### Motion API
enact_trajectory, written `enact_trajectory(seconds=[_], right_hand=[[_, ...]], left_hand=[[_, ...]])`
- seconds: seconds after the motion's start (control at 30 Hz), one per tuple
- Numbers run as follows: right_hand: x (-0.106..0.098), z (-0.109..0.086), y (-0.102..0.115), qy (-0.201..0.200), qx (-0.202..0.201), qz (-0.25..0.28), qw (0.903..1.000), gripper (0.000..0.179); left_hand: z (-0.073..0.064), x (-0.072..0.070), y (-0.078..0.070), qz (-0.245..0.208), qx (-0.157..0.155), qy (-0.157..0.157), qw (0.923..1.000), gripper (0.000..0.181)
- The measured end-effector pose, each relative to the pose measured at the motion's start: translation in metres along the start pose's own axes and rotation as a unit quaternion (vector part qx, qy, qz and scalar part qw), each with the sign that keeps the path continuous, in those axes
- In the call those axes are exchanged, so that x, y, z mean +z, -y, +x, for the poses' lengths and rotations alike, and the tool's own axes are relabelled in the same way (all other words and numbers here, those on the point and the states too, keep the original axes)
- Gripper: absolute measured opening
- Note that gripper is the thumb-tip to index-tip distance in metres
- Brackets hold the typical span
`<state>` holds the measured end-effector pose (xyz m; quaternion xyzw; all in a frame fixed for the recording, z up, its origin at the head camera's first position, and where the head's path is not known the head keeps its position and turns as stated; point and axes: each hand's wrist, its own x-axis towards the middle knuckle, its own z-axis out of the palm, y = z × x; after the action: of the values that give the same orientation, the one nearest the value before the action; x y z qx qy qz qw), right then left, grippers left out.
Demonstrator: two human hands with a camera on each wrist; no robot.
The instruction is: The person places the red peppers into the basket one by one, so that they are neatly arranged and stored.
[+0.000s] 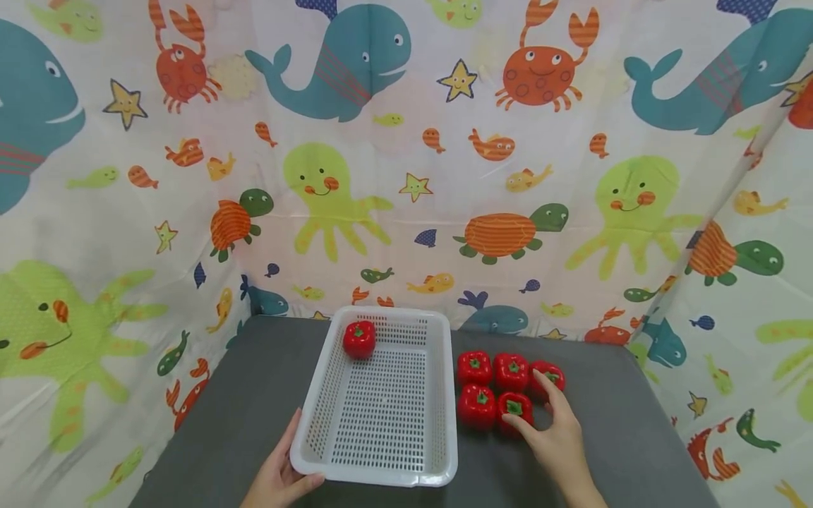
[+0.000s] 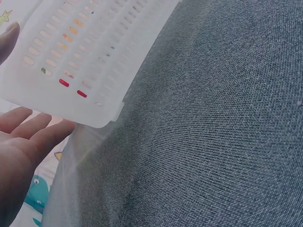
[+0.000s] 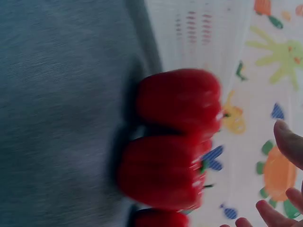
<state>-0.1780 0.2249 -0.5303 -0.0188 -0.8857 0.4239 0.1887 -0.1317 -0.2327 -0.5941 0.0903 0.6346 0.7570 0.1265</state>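
A white perforated plastic basket (image 1: 381,480) stands on the dark table, with one red bell pepper (image 1: 359,340) in its far left corner. My left hand (image 1: 279,469) holds the basket's near left corner, thumb at the front rim and fingers along the side wall. To the right of the basket, several red bell peppers (image 1: 476,407) sit close together. Over the right edge of that group reaches my right hand (image 1: 559,441), thumb and fingers spread apart. Its thumb is by the near right pepper (image 1: 513,416), its fingertips by the far right pepper (image 1: 551,377). Whether they touch, I cannot tell.
A dark grey cloth (image 1: 209,437) covers the table. Behind and at both sides hangs a white curtain (image 1: 406,268) printed with sea animals, reaching down to the table's edges.
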Motion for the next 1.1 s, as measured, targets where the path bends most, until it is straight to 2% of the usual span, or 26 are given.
enact_trajectory(seconds=[0.13, 0.27, 0.37, 0.63, 0.87, 1.1], right_hand=[[0.004, -0.001, -0.019, 0.007, 0.002, 0.011, 0.9999, 0.09], [0.012, -0.001, -0.037, 0.04, 0.017, 0.015, 0.9989, 0.09], [0.018, -0.001, -0.049, 0.058, 0.031, 0.016, 0.9977, 0.09], [0.024, -0.003, -0.068, 0.08, 0.042, 0.029, 0.9955, 0.086], [0.026, -0.007, -0.077, 0.069, 0.04, 0.044, 0.9958, 0.076], [0.026, -0.008, -0.08, 0.045, 0.047, 0.06, 0.9961, 0.078]], left_hand=[[-0.001, 0.002, -0.003, 0.005, -0.003, -0.018, 0.9998, 0.107], [-0.001, 0.005, -0.006, 0.003, -0.016, -0.042, 0.999, 0.109], [-0.001, 0.006, -0.007, 0.002, -0.022, -0.048, 0.9986, 0.109], [-0.001, 0.003, -0.006, -0.004, -0.014, -0.021, 0.9997, 0.109], [-0.001, 0.001, -0.003, -0.009, 0.003, 0.01, 0.9999, 0.108], [-0.001, 0.001, -0.001, -0.007, -0.002, 0.0, 1.0, 0.109]])
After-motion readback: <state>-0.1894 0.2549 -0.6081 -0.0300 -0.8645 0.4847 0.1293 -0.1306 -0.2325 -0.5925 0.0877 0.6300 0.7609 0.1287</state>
